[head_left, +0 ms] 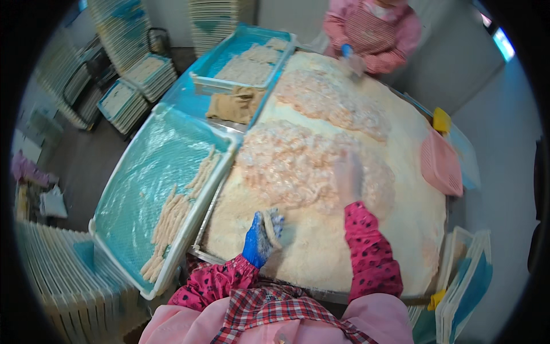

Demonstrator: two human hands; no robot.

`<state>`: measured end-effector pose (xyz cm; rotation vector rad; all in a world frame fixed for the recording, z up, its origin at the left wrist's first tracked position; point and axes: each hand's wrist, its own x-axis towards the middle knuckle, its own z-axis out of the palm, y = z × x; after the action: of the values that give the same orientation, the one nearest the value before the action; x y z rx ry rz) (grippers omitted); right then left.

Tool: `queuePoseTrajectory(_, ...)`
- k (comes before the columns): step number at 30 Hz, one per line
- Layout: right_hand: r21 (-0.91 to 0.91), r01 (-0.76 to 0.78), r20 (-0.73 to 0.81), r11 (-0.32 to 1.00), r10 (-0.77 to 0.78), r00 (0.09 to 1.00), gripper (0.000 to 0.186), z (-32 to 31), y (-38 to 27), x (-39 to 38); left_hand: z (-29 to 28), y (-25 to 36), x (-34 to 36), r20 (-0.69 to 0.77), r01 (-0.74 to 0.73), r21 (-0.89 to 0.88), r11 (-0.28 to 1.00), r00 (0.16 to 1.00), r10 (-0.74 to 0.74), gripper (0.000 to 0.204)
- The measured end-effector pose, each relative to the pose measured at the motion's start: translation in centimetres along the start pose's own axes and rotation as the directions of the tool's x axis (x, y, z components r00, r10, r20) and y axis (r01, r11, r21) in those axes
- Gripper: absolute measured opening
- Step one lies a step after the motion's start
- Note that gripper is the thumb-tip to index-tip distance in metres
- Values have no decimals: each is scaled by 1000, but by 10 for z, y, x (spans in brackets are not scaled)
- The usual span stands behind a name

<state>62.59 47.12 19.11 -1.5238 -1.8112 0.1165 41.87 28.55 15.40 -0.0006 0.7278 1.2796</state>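
Observation:
My left hand [256,242], in a blue glove dusted with crumbs, closes round a pale breaded strip [269,228] just above the crumb-covered table. My right hand [348,179], in a whitish glove, reaches to the right part of the near pile of raw, wet pinkish meat pieces [292,160]. Motion smears its fingers, so what they hold cannot be made out. Pale crumbs [309,235] lie thick around the pile. Left of the table, a white-rimmed tray [129,155] lined with turquoise film bears rows of breaded strips [171,223] along its right side.
Across the table a co-worker [372,34] works by a second meat pile [332,100]. Another tray [246,60] of strips stands at the back, beside a tan cloth [235,104]. A pink basket [441,163] sits at the right edge. Stacked trays [74,281] flank the near left.

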Motion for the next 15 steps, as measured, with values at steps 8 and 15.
queuePoseTrajectory(8, 36, -55, 178, 998, 48, 983, 18, 30, 39, 50, -101, 197, 98, 154, -543, 774, 327, 661, 735, 56)
queuePoseTrajectory(15, 274, -202, 245, 940, 135, 960, 19, 20, 34, 54, -201, 244, 157, 145, -349, 889, 295, 827, 543, 53)
